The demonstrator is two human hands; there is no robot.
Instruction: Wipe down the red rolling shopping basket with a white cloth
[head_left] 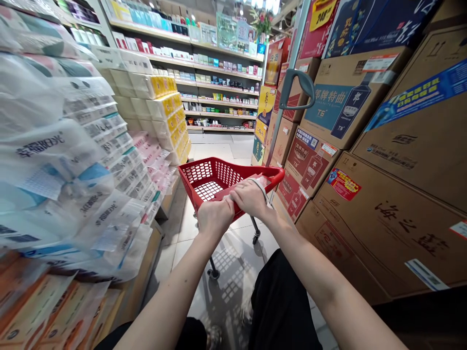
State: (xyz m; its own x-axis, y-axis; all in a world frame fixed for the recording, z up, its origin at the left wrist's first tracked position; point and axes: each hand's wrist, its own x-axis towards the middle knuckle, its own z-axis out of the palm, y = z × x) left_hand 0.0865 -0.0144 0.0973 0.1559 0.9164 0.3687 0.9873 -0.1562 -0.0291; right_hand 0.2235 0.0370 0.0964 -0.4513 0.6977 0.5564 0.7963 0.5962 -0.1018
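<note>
Just beyond left grip [215, 215] and right grip [251, 197], red cart [229, 175], clasped by both

Red cart [228, 175] partly hidden, plastic-wrapped packs [47, 146] blurred, carton [386, 238] cut off

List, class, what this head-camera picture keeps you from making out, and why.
Head view:
- Handle section beneath the left hand and right hand: covered by them.
- Labels on the small goods at the back: too small.
- Small print on the wrapped packs at left: blurred.
- Far end of the upper brown carton: cut by the right edge.
</note>
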